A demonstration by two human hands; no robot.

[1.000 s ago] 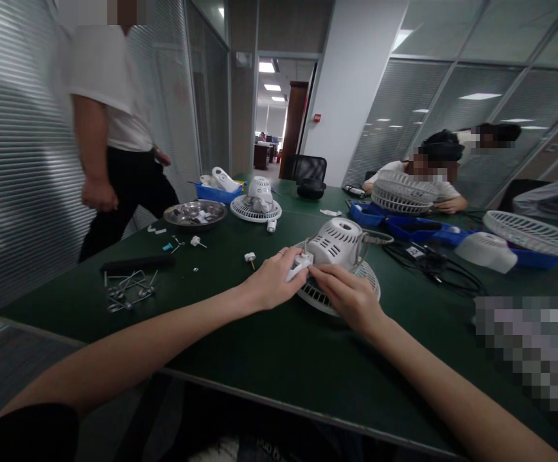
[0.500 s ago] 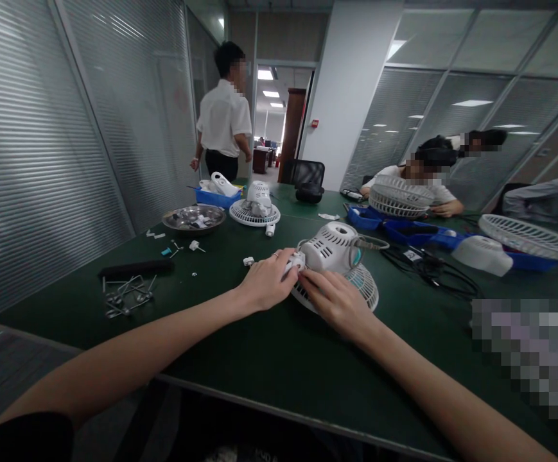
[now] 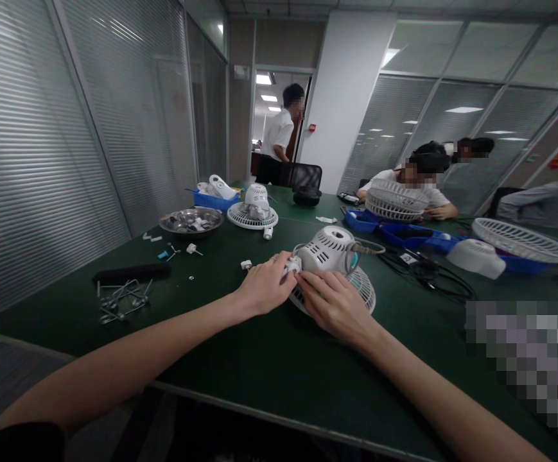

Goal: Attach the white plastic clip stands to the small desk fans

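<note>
A white fan (image 3: 324,251) lies face down on the green table, its round grille (image 3: 366,290) underneath and a grey cable looped at its motor housing. My left hand (image 3: 266,282) is closed around a small white joint piece (image 3: 294,263) on the housing's left side. Against the same piece, from the right, my right hand (image 3: 334,301) presses its fingertips, with the back of the hand over the grille. What lies between the fingertips is too small to make out.
At left are a metal bowl (image 3: 191,222) of small parts, a black bar (image 3: 131,272) and several hex keys (image 3: 123,300). A second fan (image 3: 254,208) stands behind. Blue trays (image 3: 406,233), black cables (image 3: 427,273) and another grille (image 3: 524,240) lie right. A co-worker (image 3: 426,173) sits across the table.
The standing person in a white shirt has walked right, to the doorway. My hands stay on the fan's joint with barely any shift; the view has tilted slightly.
</note>
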